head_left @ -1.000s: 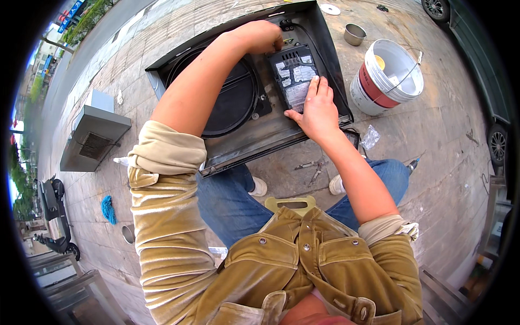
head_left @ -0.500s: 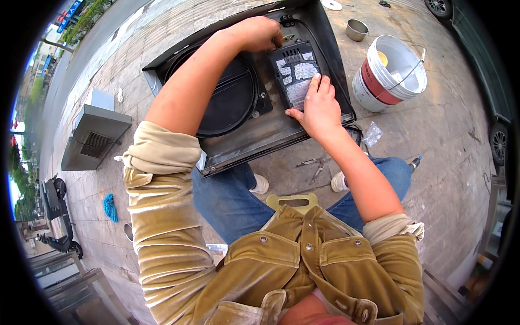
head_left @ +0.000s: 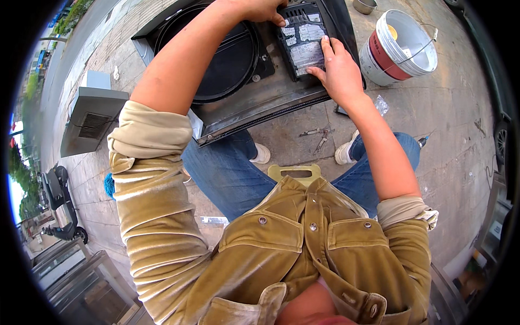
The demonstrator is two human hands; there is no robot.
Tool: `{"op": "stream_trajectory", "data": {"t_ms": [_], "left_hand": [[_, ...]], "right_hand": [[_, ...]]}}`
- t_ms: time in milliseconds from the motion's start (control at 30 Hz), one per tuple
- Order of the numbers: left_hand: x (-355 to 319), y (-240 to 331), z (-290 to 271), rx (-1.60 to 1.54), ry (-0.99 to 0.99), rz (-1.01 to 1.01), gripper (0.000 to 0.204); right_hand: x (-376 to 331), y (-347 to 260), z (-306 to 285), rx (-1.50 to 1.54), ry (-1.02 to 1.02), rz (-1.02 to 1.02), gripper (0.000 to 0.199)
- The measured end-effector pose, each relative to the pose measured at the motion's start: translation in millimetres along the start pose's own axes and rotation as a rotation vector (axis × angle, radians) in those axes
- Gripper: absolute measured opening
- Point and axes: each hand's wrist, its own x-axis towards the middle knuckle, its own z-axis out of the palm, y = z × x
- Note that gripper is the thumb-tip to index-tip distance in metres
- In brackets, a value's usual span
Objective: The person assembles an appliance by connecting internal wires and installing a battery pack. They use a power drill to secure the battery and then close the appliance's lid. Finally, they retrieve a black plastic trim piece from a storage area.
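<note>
Both hands press flat on the black box (head_left: 304, 40): the right hand (head_left: 338, 67) lies open on its near edge, fingers spread over the pale labels, gripping nothing, and the left hand (head_left: 265, 10) rests at the box's far corner, fingers curled over the edge, though whether it pinches anything I cannot tell. The box sits in the right part of the dark panel (head_left: 254, 111), beside the round black fan opening (head_left: 225, 57). Against half a second ago, the right hand has slid from the panel's near rim up onto the labelled face, and the left has barely shifted. That suggests the box is being seated or steadied. A white bucket (head_left: 403, 46) stands to the right, and small tools (head_left: 317, 135) lie on the pavement between the shoes.
</note>
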Motion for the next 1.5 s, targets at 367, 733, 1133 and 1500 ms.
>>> {"op": "stream_trajectory", "data": {"t_ms": [367, 733, 1133, 1500], "left_hand": [[-4, 7, -5, -0.009, 0.007, 0.004, 0.033], [-7, 18, 7, 0.077, 0.079, -0.013, 0.034], [-10, 19, 24, 0.089, 0.187, -0.091, 0.047], [-26, 49, 27, 0.343, 0.359, -0.124, 0.051]], "right_hand": [[2, 17, -3, 0.075, -0.009, -0.098, 0.055], [1, 27, -1, 0.220, -0.009, -0.007, 0.067], [43, 43, -26, 0.249, -0.340, 0.015, 0.031], [56, 31, -31, 0.070, -0.290, -0.049, 0.019]]}}
